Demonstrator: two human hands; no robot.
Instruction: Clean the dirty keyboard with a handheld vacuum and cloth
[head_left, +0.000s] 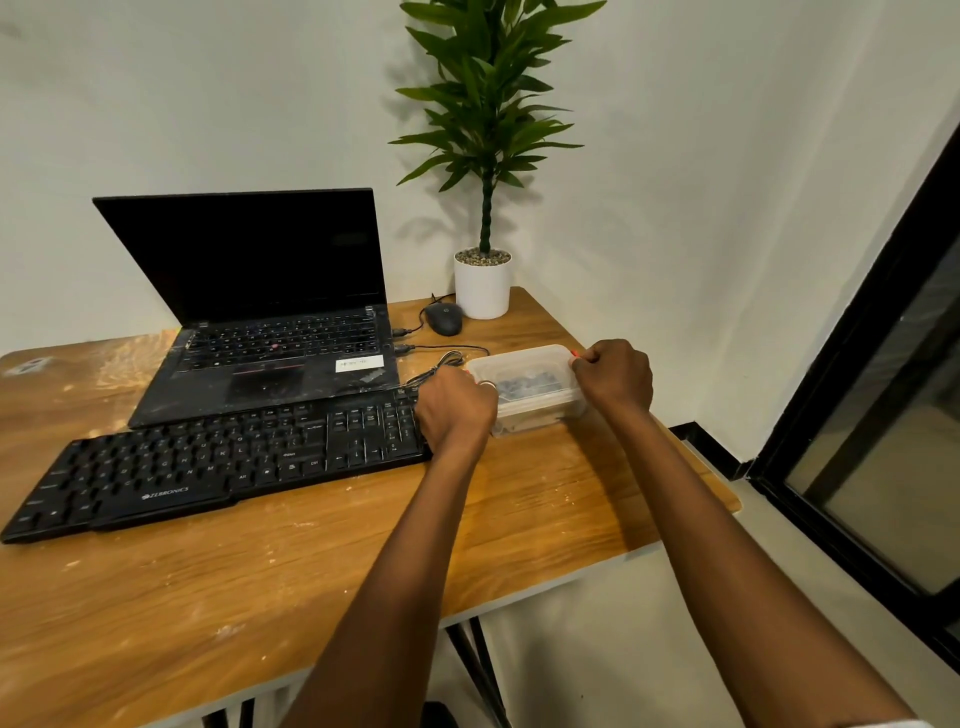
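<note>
A scuffed wooden counter (260, 597) stands against a white wall. The black keyboard (208, 467) lies toward its left edge, with an open laptop (270, 358) just behind. Near the right edge, the left hand (454, 410) grips one end of a clear plastic box (530, 384), and the right hand (613, 376) grips the other.

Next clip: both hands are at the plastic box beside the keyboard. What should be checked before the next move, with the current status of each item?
1. Left hand grip on plastic box, left end: ok.
2. Right hand grip on its right end: ok.
3. Box sits flat on table: ok.
4. Lid released: cannot tell.
5. Vacuum and cloth visible: not ok; dark contents in the box are unclear.
6. Keyboard lies beside box: ok.
</note>
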